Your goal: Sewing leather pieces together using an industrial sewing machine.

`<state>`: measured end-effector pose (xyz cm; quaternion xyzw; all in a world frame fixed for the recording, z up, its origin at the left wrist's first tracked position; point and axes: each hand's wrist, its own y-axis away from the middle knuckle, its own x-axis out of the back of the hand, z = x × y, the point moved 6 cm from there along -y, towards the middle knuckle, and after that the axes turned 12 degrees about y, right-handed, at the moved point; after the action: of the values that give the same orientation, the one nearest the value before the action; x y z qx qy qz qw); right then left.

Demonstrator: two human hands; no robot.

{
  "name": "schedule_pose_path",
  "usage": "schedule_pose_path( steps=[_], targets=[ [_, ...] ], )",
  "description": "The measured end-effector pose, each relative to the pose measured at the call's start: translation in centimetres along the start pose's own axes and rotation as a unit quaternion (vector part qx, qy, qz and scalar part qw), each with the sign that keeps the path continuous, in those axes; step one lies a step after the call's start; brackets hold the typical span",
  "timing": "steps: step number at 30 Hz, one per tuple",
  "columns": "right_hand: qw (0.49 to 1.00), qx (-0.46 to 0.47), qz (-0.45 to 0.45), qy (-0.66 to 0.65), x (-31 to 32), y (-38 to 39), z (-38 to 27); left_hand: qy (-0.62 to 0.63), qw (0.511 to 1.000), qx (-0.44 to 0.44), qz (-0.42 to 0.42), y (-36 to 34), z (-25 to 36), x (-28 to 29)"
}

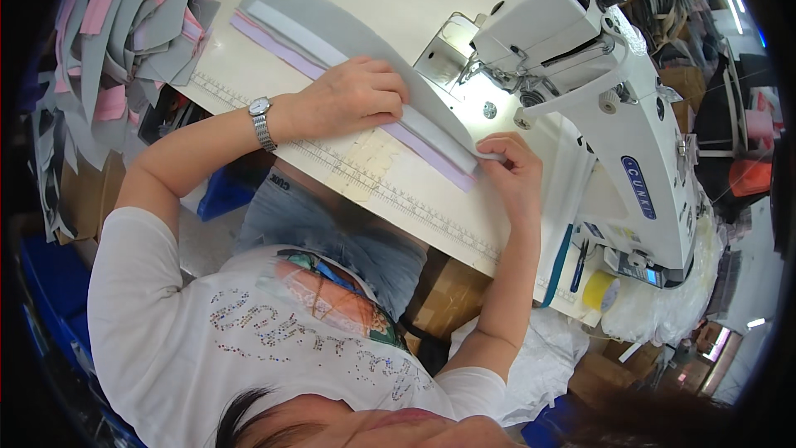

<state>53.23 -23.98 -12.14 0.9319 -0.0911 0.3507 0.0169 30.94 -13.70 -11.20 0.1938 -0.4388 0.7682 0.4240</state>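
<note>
While palm-down over grey fabric (pixel 336 26), left hand (pixel 355 97) curled, grip unclear; right hand (pixel 516 168) tight on one end.

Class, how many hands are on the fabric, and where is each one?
2. The left hand rests over the middle of the grey and lilac fabric; the right hand pinches its right end. No other hand shows.

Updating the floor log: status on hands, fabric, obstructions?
Left hand on layered fabric; right hand pinching its right end. Sewing machine alongside; no obstruction seen.
</note>
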Motion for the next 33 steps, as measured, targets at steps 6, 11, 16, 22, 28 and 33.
schedule_pose_path(
  steps=[6, 11, 16, 22, 28, 33],
  targets=[
    [0.994, 0.028, -0.035, 0.104, 0.0, 1.3, -2.1, -0.031, 0.999, -0.020, 0.007, 0.2, 0.3, 0.1],
    [0.942, 0.201, 0.056, 0.264, -0.1, 2.2, -3.5, -0.116, 0.991, -0.073, -0.008, 0.3, 1.1, -0.2],
    [0.924, 0.231, 0.089, 0.291, -0.5, 2.9, -3.1, -0.169, 0.978, -0.119, -0.004, 0.2, 3.4, 0.6],
    [0.910, 0.257, 0.105, 0.309, -0.9, 3.0, -3.4, -0.133, 0.988, -0.072, -0.041, -1.6, 2.9, -0.4],
    [0.890, 0.288, 0.100, 0.340, -3.6, -0.1, -5.4, -0.124, 0.983, -0.058, -0.123, -0.7, -1.5, 2.1],
    [0.897, 0.256, 0.072, 0.354, -4.9, -2.4, -5.1, -0.043, 0.988, -0.119, -0.083, -3.8, 0.2, -0.2]
  ],
)
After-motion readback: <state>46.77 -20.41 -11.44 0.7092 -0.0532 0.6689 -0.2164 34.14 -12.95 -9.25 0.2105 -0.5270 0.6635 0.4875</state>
